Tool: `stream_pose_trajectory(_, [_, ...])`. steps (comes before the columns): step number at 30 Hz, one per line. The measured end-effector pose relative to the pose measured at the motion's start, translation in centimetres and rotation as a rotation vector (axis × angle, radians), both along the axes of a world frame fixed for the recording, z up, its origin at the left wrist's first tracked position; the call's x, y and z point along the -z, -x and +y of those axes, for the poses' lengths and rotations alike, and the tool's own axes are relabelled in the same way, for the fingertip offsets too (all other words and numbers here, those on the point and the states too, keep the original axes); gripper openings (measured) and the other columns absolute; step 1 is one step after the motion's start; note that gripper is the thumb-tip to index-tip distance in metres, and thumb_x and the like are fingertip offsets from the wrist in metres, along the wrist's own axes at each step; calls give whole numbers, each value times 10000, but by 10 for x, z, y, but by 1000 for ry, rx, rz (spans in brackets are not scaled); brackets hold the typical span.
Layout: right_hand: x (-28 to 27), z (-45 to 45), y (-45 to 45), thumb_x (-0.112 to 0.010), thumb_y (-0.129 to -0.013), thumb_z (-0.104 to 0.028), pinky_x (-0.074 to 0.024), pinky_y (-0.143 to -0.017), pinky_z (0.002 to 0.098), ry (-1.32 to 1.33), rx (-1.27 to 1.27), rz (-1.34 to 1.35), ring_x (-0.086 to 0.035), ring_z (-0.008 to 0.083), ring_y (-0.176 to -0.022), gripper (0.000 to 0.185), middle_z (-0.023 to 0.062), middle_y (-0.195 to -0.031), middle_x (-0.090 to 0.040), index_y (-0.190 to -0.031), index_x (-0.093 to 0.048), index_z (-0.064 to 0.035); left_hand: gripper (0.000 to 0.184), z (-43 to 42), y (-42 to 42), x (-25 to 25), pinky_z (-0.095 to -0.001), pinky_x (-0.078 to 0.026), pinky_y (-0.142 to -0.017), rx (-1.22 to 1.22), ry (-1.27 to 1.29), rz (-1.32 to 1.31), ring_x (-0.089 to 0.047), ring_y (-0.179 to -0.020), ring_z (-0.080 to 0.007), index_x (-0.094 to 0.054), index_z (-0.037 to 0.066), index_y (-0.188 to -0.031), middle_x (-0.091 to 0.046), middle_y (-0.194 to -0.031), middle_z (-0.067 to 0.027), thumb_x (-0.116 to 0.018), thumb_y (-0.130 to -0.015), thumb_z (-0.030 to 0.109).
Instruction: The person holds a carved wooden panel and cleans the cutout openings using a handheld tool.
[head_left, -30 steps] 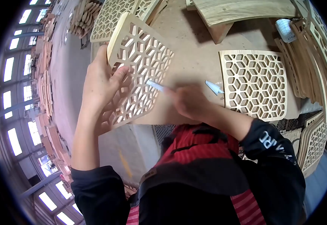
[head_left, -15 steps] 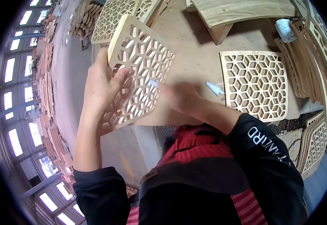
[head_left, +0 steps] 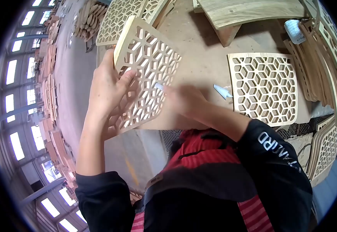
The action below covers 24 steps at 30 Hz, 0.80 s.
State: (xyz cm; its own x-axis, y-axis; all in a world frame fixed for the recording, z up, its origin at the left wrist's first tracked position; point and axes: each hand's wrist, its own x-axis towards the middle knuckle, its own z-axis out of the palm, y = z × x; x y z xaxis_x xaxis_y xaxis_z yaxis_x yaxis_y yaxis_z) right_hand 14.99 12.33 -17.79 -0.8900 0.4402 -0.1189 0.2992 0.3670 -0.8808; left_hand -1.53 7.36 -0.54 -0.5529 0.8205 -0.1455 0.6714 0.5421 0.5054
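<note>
My left hand [head_left: 108, 85] grips a wooden lattice panel [head_left: 147, 58] by its left edge, with the thumb across the face. The panel is held tilted up above the table and is cut through in a hexagon pattern. My right hand [head_left: 188, 101], smeared by motion, pinches a small pale grey folded strip [head_left: 159, 86] against the lattice openings. A similar grey folded piece [head_left: 222, 91] lies on the table to the right of that hand. Beside it, a second lattice panel [head_left: 264, 88] rests flat.
A curved wooden piece on legs [head_left: 253, 13] stands at the back of the table [head_left: 191, 58]. Further lattice panels [head_left: 120, 19] lie at the back left. Stacked wooden slats [head_left: 311, 65] and a white roll [head_left: 294, 31] are on the right, with more panels [head_left: 327, 149] below.
The held panel and both hands appear shifted very slightly to the right, along with the whole view. My right hand stays at the lattice with the grey strip, blurred in both frames.
</note>
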Motion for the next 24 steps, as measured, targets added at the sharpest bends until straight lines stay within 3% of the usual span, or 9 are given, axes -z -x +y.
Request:
stream_pose_trajectory(3, [-10,-1,-38,-496,-1008,-303,-517,-697,507,-110,-73,-39,-678,394,-764,339,222,-748,-656,-1079,-639,-4,456,0,1,2,-353,-520,-659,-20,-43,-36,-693,-681,-237,-546,-3,-1255,-715,-809,-172,-747,-853,75])
stream_pose_trajectory(6, [-4,-6,-34,-498,-1007,-307,-518,-696,502,-155,-17,46,-678,395,-765,339,227,-757,-657,-1095,-640,-12,444,0,1,0,-347,-535,-673,-5,19,34,-720,-717,-235,-547,-4,-1245,-726,-829,-170,-744,-854,70])
stream_pose_trajectory(9, [20,-6,13,-542,-953,-158,-501,-643,519,-109,61,157,-655,392,-666,252,196,-720,-648,-1163,-623,-44,430,2,0,-2,-343,-542,-676,12,22,40,-728,-727,-224,-549,-6,-1235,-731,-838,-167,-741,-856,63])
stream_pose_trajectory(12, [13,-5,10,-537,-950,-119,-498,-639,522,-67,30,109,-652,395,-652,243,196,-723,-651,-1166,-627,-52,421,1,-7,-3,-343,-532,-659,3,-19,10,-714,-701,-216,-552,-5,-1228,-724,-820,-168,-741,-858,61])
stream_pose_trajectory(15, [-11,-8,-35,-498,-1001,-201,-508,-656,512,-114,-25,21,-663,409,-687,249,215,-756,-662,-1068,-655,-20,411,1,-2,2,-344,-522,-644,-19,-64,-34,-705,-684,-214,-556,2,-1218,-713,-791,-166,-742,-857,61])
stream_pose_trajectory(18, [-3,-5,-29,-492,-1004,-208,-512,-652,508,-169,-2,111,-663,415,-690,260,212,-760,-666,-1074,-658,-21,395,2,-4,0,-346,-529,-652,-18,1,2,-717,-706,-214,-559,3,-1200,-710,-773,-156,-742,-855,57])
stream_pose_trajectory(21, [11,-3,18,-532,-940,-114,-504,-623,522,-136,45,104,-646,415,-651,233,190,-709,-650,-1145,-619,-47,378,3,-4,-3,-348,-538,-662,-10,41,53,-731,-736,-214,-561,-5,-1180,-710,-765,-147,-742,-853,53])
stream_pose_trajectory(24, [16,-9,15,-533,-943,-123,-502,-610,520,-81,80,117,-647,411,-647,221,191,-704,-647,-1133,-615,-44,382,4,-10,-7,-350,-541,-645,-1,2,23,-731,-724,-216,-558,-15,-1188,-716,-780,-147,-737,-857,47])
